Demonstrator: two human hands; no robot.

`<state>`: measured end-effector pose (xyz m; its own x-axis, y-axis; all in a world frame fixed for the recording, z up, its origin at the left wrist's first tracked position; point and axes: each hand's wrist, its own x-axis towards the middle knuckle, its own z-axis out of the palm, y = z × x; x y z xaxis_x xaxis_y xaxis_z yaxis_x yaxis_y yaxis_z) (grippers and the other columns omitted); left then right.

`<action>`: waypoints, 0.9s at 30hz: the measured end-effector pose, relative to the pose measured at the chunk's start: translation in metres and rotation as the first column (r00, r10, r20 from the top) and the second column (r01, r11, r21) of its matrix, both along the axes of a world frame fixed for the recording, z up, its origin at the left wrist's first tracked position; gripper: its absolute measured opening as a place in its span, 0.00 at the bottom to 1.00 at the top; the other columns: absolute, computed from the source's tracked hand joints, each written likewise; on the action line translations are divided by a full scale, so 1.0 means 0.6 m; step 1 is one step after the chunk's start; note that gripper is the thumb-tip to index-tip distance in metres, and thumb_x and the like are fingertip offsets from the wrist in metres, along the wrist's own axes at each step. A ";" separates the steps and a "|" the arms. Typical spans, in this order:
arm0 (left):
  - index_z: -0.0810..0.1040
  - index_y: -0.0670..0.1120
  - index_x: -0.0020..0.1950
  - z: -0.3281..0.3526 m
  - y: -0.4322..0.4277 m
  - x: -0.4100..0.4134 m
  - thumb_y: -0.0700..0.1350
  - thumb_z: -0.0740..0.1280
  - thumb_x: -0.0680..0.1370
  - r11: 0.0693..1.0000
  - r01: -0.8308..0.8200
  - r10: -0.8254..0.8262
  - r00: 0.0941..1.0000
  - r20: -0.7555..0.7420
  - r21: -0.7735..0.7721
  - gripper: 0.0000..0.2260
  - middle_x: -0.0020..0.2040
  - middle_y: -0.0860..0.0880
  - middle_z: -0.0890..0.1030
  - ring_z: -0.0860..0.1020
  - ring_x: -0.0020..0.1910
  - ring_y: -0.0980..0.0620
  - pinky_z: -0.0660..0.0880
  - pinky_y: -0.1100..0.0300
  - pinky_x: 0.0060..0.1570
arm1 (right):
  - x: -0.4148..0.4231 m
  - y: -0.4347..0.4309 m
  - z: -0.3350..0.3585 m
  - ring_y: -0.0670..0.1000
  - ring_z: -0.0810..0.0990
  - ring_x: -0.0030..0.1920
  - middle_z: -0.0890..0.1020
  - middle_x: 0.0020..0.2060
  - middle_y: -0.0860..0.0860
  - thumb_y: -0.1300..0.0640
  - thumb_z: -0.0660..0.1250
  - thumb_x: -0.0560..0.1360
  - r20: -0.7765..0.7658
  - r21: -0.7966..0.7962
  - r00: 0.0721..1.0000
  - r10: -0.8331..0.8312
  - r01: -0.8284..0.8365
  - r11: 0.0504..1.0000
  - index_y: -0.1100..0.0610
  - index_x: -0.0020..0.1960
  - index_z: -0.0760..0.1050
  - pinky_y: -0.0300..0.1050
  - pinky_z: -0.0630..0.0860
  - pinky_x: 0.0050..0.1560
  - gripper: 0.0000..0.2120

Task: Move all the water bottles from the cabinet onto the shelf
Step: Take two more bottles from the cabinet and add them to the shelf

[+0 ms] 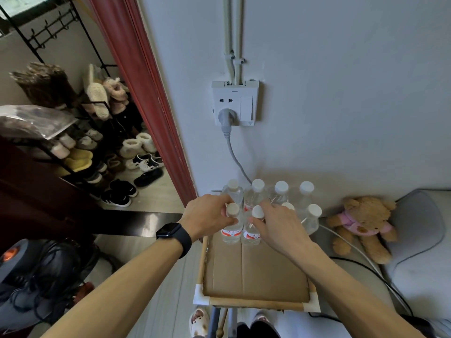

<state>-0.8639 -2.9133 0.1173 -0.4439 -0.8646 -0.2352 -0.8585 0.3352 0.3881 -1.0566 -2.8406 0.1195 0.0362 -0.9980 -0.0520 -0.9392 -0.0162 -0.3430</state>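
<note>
Now: left hand (207, 215) curls round front-left bottle (230, 232), right hand (280, 228) round neighbour bottle (251, 235); I judge both set snug against back row (281, 189), saving shelf (256, 304) room.

Arms outstretched; left grip (207, 217), right grip (278, 226) curled.

Home entryway, shoe rack (97, 147), teddy bear (361, 225)

Third front-row water bottle (288, 205) mostly behind the right hand (278, 225) — label print (229, 232) too small.
</note>
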 end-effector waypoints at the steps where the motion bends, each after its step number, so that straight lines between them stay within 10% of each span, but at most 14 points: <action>1: 0.76 0.58 0.54 0.000 0.001 -0.001 0.62 0.70 0.71 1.000 -0.003 0.003 1.000 -0.005 0.001 0.15 0.43 0.59 0.82 0.79 0.43 0.55 0.79 0.52 0.46 | -0.001 0.001 0.000 0.54 0.76 0.43 0.80 0.46 0.53 0.44 0.59 0.80 -0.002 -0.001 1.000 0.005 -0.005 1.000 0.56 0.56 0.71 0.48 0.68 0.38 0.15; 27: 0.67 0.59 0.67 0.023 0.001 0.005 0.61 0.66 0.76 0.977 0.163 -0.152 0.984 0.090 -0.135 0.21 0.46 0.55 0.81 0.78 0.40 0.53 0.76 0.58 0.38 | -0.012 0.005 0.026 0.57 0.79 0.51 0.82 0.49 0.53 0.49 0.64 0.75 -0.121 0.061 0.991 -0.049 0.057 0.997 0.47 0.70 0.64 0.50 0.75 0.43 0.24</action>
<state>-0.8608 -2.9126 0.1308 -0.5620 -0.8124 -0.1555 -0.8166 0.5151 0.2605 -1.0638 -2.8376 0.1353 -0.0267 -0.9928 -0.1170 -0.9724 0.0529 -0.2272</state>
